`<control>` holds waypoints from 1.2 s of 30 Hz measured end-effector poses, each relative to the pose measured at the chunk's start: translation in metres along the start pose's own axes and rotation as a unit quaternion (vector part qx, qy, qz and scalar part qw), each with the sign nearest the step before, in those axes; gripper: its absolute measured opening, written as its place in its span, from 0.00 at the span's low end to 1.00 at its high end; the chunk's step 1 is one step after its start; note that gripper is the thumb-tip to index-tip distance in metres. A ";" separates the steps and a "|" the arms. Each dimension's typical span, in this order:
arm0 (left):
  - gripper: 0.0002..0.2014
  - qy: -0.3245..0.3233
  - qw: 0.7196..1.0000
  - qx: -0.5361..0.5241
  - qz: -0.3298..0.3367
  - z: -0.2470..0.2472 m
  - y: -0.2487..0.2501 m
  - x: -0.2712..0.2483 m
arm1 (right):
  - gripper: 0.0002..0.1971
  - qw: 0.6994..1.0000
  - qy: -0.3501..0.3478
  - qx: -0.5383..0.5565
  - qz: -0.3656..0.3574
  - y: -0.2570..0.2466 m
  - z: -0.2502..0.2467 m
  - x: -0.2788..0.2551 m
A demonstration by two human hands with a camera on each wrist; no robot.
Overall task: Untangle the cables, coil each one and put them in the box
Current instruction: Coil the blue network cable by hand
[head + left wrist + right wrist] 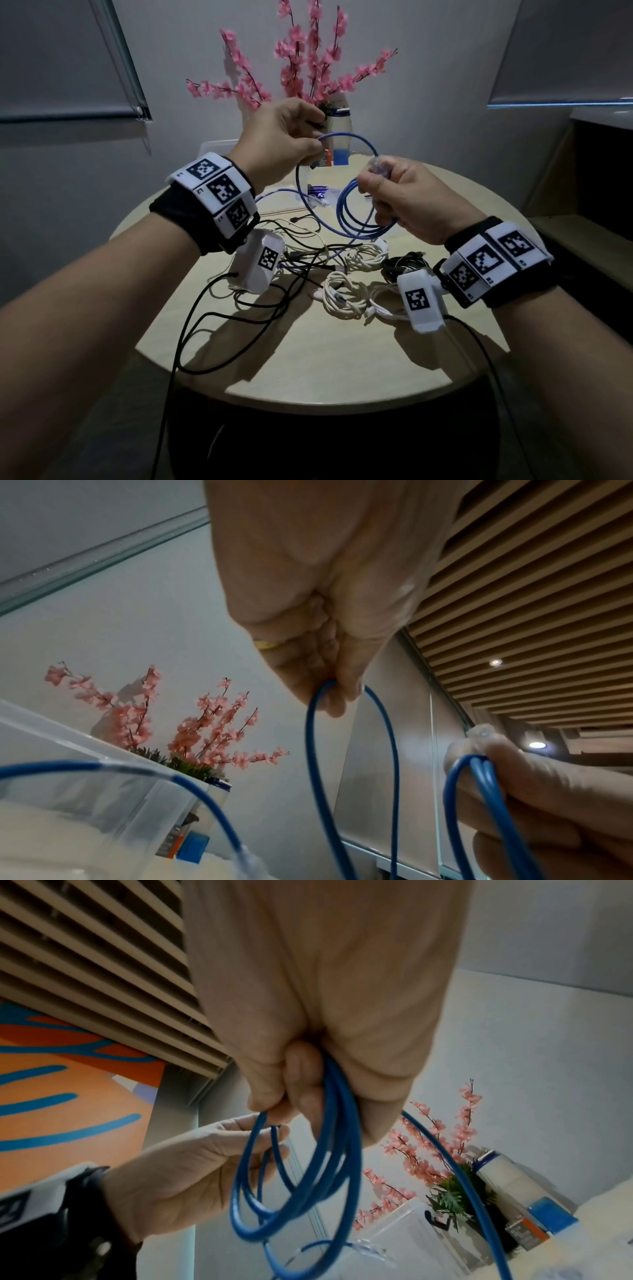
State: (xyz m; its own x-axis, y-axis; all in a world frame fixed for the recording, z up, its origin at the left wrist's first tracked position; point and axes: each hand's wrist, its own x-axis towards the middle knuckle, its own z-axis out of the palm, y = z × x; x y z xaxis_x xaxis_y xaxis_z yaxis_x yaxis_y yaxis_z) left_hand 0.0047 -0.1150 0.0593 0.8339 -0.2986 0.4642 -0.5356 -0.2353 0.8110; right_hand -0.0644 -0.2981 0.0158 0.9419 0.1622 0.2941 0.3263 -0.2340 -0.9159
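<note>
Pale wood tabletop (308, 370): round, carrying the cable pile; both hands work above its far half.
Clear plastic box (219, 147): at the far edge of the tabletop behind the left hand, beside the vase of pink blossoms (301, 68); its transparent wall fills the lower left of the left wrist view, and no coils can be made out inside.
Cable pile: black cables (298, 260) sprawl loose across the middle, white cables (346, 294) lie bunched to their right, a dark bundle (404, 265) beyond them (whether any of these are properly coiled I cannot tell).
Blue network cable (356, 219): the one in hand, off the tabletop, several loops gathered, one wide loop arching between the hands, a tail running down toward the box side.
Right hand (407, 202): fingers clenched round the gathered loops, the clear plug (376, 164) poking out at the top.
Left hand (287, 137): thumb and fingers (329, 696) pinching the free run of blue cable, feeding the next loop.
Stage, as I judge it: mid-coil on the blue cable.
Risks: stiff loops may spring open if the right grip slackens; the trailing tail could snag the pile and drag it; uneven loop sizes would make a coil that unravels in the box.
</note>
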 end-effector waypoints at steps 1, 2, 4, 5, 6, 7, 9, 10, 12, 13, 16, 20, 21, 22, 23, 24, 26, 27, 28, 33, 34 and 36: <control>0.11 -0.002 0.999 0.032 -0.004 -0.001 0.000 0.000 | 0.07 1.000 -0.001 -0.015 0.002 0.000 0.001 0.000; 0.09 -0.007 0.998 0.064 -0.006 -0.002 -0.001 0.000 | 0.08 1.000 0.006 -0.026 0.002 -0.001 0.002 0.000; 0.06 -0.028 0.995 0.096 -0.004 -0.003 -0.003 -0.002 | 0.08 0.998 0.041 -0.039 -0.010 0.000 0.002 0.002; 0.06 -0.042 0.994 0.105 0.001 -0.003 -0.005 -0.003 | 0.08 0.996 0.062 -0.055 -0.021 0.001 0.002 0.004; 0.06 -0.058 0.991 0.117 0.010 -0.002 -0.006 -0.004 | 0.08 0.993 0.082 -0.081 -0.033 0.002 0.001 0.005; 0.07 -0.074 0.988 0.134 0.022 -0.001 -0.007 -0.005 | 0.07 0.987 0.100 -0.113 -0.045 0.003 0.000 0.007; 0.09 -0.097 0.981 0.165 0.044 0.001 -0.008 -0.005 | 0.07 0.975 0.125 -0.173 -0.062 0.007 0.000 0.010; 0.10 -0.104 0.977 0.181 0.053 0.002 -0.008 -0.005 | 0.07 0.969 0.133 -0.199 -0.068 0.007 0.000 0.011; 0.09 -0.108 0.968 0.215 0.069 0.003 -0.005 -0.004 | 0.06 0.957 0.138 -0.243 -0.075 0.008 0.001 0.012; 0.09 -0.108 0.965 0.227 0.078 0.003 -0.003 -0.003 | 0.05 0.955 0.135 -0.252 -0.075 0.007 0.001 0.011; 0.09 -0.101 0.968 0.212 0.093 0.004 0.000 -0.002 | 0.05 0.978 0.102 -0.167 -0.069 0.004 0.001 0.009; 0.12 -0.061 0.994 0.058 0.065 0.011 0.003 -0.009 | 0.08 0.991 0.093 -0.060 -0.077 -0.001 0.002 0.008; 0.16 -0.063 0.996 0.049 0.049 0.013 0.002 -0.011 | 0.08 0.990 0.103 -0.053 -0.081 -0.001 0.002 0.008; 0.21 -0.078 0.995 0.061 0.029 0.014 -0.001 -0.012 | 0.07 0.989 0.115 -0.046 -0.082 -0.001 0.001 0.008; 0.26 -0.103 0.991 0.081 0.004 0.014 -0.005 -0.013 | 0.06 0.988 0.128 -0.037 -0.080 -0.001 0.000 0.009; 0.29 -0.130 0.986 0.101 -0.023 0.014 -0.010 -0.014 | 0.03 0.987 0.139 -0.025 -0.076 0.000 -0.002 0.009; 0.27 -0.170 0.978 0.107 -0.064 0.015 -0.021 -0.015 | 0.02 0.985 0.161 0.012 -0.069 0.002 -0.003 0.009; 0.24 -0.178 0.976 0.098 -0.078 0.017 -0.026 -0.016 | 0.03 0.982 0.167 0.046 -0.069 0.002 -0.004 0.010; 0.21 -0.184 0.975 0.092 -0.086 0.019 -0.028 -0.017 | 0.03 0.979 0.170 0.088 -0.072 0.002 -0.005 0.011; 0.23 -0.329 0.924 0.185 -0.062 0.033 -0.031 -0.029 | 0.05 0.950 0.181 0.237 -0.090 -0.009 -0.003 0.013; 0.25 -0.344 0.915 0.206 -0.047 0.036 -0.031 -0.031 | 0.05 0.948 0.180 0.246 -0.093 -0.011 -0.002 0.014; 0.24 -0.347 0.913 0.215 -0.020 0.043 -0.029 -0.033 | 0.04 0.945 0.181 0.254 -0.096 -0.012 0.000 0.014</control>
State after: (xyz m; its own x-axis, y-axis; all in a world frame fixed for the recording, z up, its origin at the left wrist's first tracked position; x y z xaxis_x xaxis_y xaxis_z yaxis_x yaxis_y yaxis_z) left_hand -0.0132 -0.1382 0.0047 0.6492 -0.7603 -0.0211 -0.6332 -0.5556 0.5388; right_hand -0.0553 -0.2932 0.0312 0.8649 -0.2054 0.4580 0.5000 0.2711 -0.8225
